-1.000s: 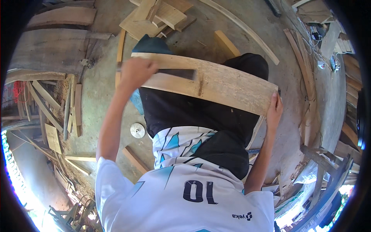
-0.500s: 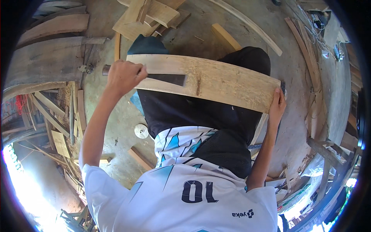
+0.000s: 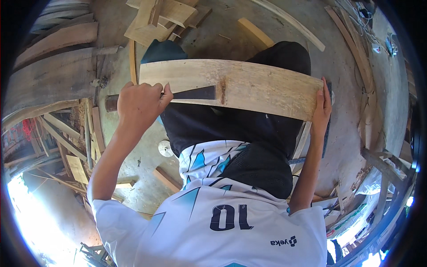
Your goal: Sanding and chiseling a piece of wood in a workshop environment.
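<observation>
A long pale wooden board (image 3: 262, 86) lies across my lap. My left hand (image 3: 141, 104) is closed round a chisel, with its dark, flared blade (image 3: 198, 93) resting flat along the near left part of the board. The brown handle end (image 3: 112, 103) of the chisel sticks out to the left of my fist. My right hand (image 3: 321, 109) grips the board's right end, fingers over its edge, thumb side on the top face. A brown mark (image 3: 223, 90) shows in the wood just beyond the blade's wide tip.
Stacked planks (image 3: 167, 13) lie on the floor ahead. Large slabs (image 3: 62, 66) lean at the left above wood scraps (image 3: 66, 138). A yellowish batten (image 3: 255, 32) lies past my knees. Tangled cables (image 3: 360, 15) hang at the far right. A whitish disc (image 3: 165, 148) is near my left hip.
My left hand has drawn a little left and down in the picture, and the chisel's handle shows more beyond the fist. My right hand keeps its grip on the board's end.
</observation>
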`<state>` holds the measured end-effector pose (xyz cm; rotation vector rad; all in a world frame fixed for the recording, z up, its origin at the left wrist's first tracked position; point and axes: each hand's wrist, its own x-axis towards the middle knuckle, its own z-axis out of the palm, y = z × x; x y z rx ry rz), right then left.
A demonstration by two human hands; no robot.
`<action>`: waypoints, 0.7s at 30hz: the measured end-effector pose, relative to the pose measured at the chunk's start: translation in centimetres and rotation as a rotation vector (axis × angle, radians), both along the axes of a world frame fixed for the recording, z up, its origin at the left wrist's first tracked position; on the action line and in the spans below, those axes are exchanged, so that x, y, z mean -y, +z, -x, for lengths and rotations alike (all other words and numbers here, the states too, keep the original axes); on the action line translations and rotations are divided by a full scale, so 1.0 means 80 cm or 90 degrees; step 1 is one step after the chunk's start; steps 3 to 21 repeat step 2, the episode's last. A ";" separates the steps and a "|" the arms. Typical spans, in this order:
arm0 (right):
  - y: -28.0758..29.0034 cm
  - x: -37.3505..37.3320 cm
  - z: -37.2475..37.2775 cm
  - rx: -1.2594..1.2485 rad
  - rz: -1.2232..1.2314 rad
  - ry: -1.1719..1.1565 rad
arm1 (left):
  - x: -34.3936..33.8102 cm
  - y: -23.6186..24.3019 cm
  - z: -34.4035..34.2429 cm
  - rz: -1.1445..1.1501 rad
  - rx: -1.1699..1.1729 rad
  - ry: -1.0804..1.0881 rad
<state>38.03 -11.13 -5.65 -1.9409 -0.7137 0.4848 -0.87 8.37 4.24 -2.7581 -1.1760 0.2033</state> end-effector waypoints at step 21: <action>-0.002 0.003 -0.003 -0.035 -0.012 0.002 | 0.006 0.009 -0.009 -0.013 -0.003 0.003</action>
